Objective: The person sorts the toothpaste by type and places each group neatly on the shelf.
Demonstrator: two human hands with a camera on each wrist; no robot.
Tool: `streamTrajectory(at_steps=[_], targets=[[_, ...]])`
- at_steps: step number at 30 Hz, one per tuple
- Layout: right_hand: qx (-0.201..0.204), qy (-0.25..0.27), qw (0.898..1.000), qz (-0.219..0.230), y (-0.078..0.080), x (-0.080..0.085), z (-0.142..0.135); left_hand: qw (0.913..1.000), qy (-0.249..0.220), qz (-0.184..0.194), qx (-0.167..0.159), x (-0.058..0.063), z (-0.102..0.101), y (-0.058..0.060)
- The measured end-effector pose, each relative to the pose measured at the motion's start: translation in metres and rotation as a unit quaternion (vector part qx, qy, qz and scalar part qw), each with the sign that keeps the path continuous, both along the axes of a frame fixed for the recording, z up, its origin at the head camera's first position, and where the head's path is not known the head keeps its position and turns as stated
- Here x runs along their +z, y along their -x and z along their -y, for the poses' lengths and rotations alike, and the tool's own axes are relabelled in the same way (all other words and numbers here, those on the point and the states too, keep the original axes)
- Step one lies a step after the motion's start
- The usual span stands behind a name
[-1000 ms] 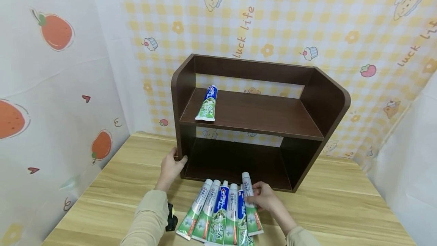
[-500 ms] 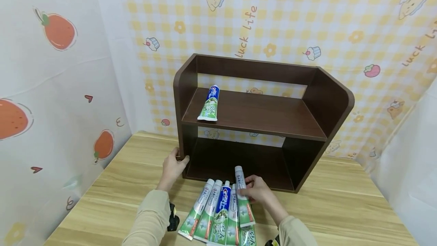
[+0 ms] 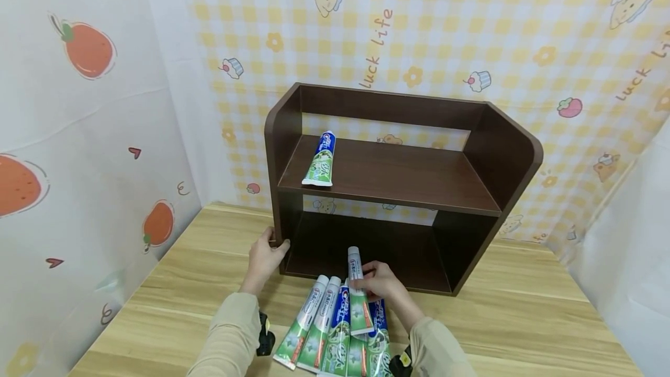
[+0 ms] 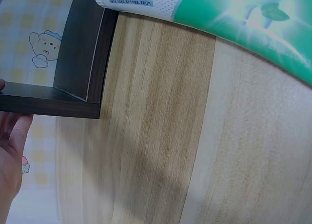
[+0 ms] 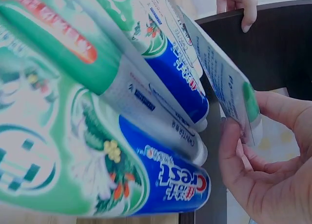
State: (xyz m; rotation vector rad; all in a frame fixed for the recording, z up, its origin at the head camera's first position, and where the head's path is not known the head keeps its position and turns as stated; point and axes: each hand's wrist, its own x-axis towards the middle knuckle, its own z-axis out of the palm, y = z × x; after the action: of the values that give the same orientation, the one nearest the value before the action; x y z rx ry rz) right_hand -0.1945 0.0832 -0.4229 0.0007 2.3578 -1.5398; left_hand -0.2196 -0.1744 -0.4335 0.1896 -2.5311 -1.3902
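My right hand pinches a white-and-green toothpaste tube near its capped end, thumb on one face and fingers on the other. The tube overlaps the row below it and its cap points at the lower shelf opening. In the right wrist view the held tube is seen nearly edge-on. With my left hand I grip the left side panel of the dark brown shelf, thumb inside and fingers outside. Under the held tube, several toothpaste tubes lie fanned on the table, some white-and-green, some blue-and-green.
One blue-and-green toothpaste tube lies at the left of the upper shelf board, cap toward the back. The shelf stands on a wood-grain table before a yellow checked backdrop. Its lower board lies behind the row of tubes.
My right hand has carried the white-and-green toothpaste tube leftward and slightly forward, from the right end of the row. The left hand stays on the side panel.
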Motion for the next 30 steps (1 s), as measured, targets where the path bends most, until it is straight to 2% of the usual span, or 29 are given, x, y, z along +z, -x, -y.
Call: streamTrajectory(at_steps=[11, 17, 24, 30], targets=[[-0.004, 0.025, 0.999, 0.020, 0.009, -0.003, 0.009, 1.0000, -0.005, 0.001, 0.002, 0.001, 0.000, -0.001], [-0.012, 0.036, 0.999, 0.033, 0.019, -0.003, 0.018, 0.9999, -0.009, -0.003, 0.010, 0.000, 0.000, -0.003], [-0.017, 0.025, 0.999, 0.027, 0.029, -0.002, 0.027, 0.9995, 0.011, -0.026, 0.013, -0.001, -0.001, -0.004], [-0.019, 0.030, 0.999, 0.032, 0.037, -0.004, 0.033, 0.9994, 0.014, -0.030, 0.013, -0.002, -0.002, -0.003]])
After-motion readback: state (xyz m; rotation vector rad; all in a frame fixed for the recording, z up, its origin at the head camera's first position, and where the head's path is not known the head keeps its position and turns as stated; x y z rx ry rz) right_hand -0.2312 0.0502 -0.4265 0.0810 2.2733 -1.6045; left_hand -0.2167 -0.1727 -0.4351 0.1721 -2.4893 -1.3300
